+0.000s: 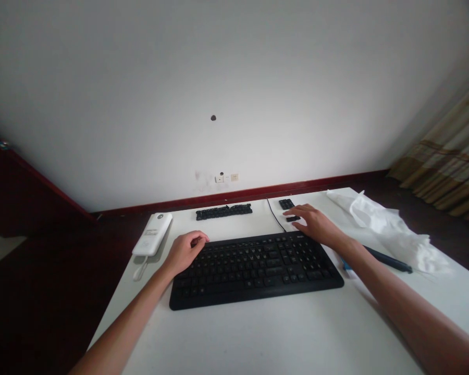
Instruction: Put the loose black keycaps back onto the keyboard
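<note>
A black keyboard (258, 268) lies across the middle of the white table (258, 338). My left hand (185, 251) rests at its upper left corner with the fingers curled in; whether they grip anything is not visible. My right hand (316, 224) reaches past the upper right corner, fingers stretched out flat over small black keycaps (292, 218) on the table. More loose black keycaps sit just beyond in a small cluster (286, 203). A row of removed black keycaps (224, 211) lies near the table's far edge.
A white power bank (152, 234) with a short cable lies at the left edge. Crumpled white plastic (391, 229) and a dark pen-like tool (391, 260) sit at the right. The keyboard's cable (275, 216) runs to the far edge. A curtain (453, 161) hangs far right.
</note>
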### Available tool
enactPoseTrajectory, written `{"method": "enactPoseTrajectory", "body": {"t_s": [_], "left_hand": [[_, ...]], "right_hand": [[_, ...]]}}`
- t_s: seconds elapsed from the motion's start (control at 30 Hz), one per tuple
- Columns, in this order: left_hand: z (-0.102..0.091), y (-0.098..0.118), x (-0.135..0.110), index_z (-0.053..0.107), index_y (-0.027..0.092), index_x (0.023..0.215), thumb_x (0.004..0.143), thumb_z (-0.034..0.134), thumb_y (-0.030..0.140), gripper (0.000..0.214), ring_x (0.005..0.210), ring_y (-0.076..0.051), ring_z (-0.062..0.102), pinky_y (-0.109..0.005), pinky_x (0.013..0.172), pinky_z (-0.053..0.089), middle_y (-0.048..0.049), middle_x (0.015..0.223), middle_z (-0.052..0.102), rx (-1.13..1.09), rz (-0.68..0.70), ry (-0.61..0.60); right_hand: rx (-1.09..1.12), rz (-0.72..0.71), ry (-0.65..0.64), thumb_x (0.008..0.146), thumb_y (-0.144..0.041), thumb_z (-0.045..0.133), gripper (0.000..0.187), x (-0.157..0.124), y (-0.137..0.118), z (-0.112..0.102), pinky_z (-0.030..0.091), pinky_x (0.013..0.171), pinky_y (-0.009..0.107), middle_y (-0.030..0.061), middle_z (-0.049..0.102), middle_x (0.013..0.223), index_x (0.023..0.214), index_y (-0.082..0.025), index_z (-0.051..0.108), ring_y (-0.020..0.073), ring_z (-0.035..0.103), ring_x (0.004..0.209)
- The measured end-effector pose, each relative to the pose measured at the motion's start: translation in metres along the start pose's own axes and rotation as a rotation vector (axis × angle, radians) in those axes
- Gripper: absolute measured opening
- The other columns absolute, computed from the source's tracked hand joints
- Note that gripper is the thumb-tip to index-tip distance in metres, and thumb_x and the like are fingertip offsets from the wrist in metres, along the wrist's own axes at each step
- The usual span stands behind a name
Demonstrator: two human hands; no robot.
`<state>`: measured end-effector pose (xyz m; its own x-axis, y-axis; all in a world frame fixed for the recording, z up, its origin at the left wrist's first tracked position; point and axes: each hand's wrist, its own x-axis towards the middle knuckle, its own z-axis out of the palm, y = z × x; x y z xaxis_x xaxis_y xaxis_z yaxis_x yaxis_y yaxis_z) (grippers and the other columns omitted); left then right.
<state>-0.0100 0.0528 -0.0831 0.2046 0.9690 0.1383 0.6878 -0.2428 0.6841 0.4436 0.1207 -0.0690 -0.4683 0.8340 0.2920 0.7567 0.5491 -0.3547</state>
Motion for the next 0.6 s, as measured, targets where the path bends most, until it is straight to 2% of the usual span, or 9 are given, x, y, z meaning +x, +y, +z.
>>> {"method": "enactPoseTrajectory", "body": {"t_s": [0.1, 0.27, 0.47, 0.53, 0.6], "left_hand": [[0.000, 0.000, 0.000, 0.076, 0.025, 0.092, 0.100, 0.052, 0.044, 0.032, 0.093, -0.022, 0.073, -0.032, 0.087, 0.053, -0.0022, 0.100, 0.080, 0.007, 0.008, 0.002], [0.000, -0.001, 0.000, 0.076, 0.025, 0.092, 0.100, 0.052, 0.045, 0.032, 0.093, -0.022, 0.073, -0.031, 0.086, 0.053, -0.0025, 0.100, 0.080, 0.006, 0.015, 0.005], [0.000, -0.002, 0.000, 0.076, 0.024, 0.093, 0.101, 0.053, 0.042, 0.030, 0.094, -0.020, 0.072, -0.030, 0.088, 0.052, -0.0007, 0.100, 0.079, 0.000, 0.008, -0.004], [0.000, -0.002, 0.000, 0.076, 0.024, 0.093, 0.100, 0.053, 0.041, 0.029, 0.094, -0.020, 0.072, -0.029, 0.088, 0.051, -0.0005, 0.100, 0.079, 0.007, 0.003, -0.005], [0.000, -0.001, 0.000, 0.076, 0.023, 0.093, 0.100, 0.053, 0.040, 0.029, 0.094, -0.020, 0.072, -0.029, 0.088, 0.051, -0.0006, 0.100, 0.079, 0.008, 0.005, -0.007]], "right_hand": [[0.036, -0.014, -0.020, 0.091, -0.026, 0.063, 0.040, 0.005, 0.002, 0.004, 0.049, 0.112, 0.051, 0.0084, 0.073, 0.129, 0.129, -0.027, 0.073, 0.0315, 0.062, 0.127], [0.065, -0.001, -0.016, 0.094, -0.027, 0.058, 0.030, 0.009, -0.006, 0.005, 0.053, 0.105, 0.048, 0.0094, 0.077, 0.119, 0.116, -0.023, 0.078, 0.0298, 0.068, 0.116], [0.285, 0.130, -0.031, 0.093, -0.041, 0.066, 0.031, 0.002, -0.016, -0.010, 0.058, 0.091, 0.040, 0.0059, 0.078, 0.116, 0.114, -0.023, 0.078, 0.0245, 0.073, 0.098], [0.365, 0.133, -0.094, 0.089, -0.046, 0.071, 0.034, -0.004, -0.018, -0.019, 0.058, 0.089, 0.038, 0.0056, 0.078, 0.113, 0.113, -0.023, 0.079, 0.0238, 0.072, 0.095], [0.443, 0.122, -0.222, 0.085, -0.049, 0.076, 0.038, -0.009, -0.021, -0.030, 0.058, 0.087, 0.037, 0.0050, 0.079, 0.108, 0.114, -0.024, 0.079, 0.0237, 0.072, 0.094]]}}
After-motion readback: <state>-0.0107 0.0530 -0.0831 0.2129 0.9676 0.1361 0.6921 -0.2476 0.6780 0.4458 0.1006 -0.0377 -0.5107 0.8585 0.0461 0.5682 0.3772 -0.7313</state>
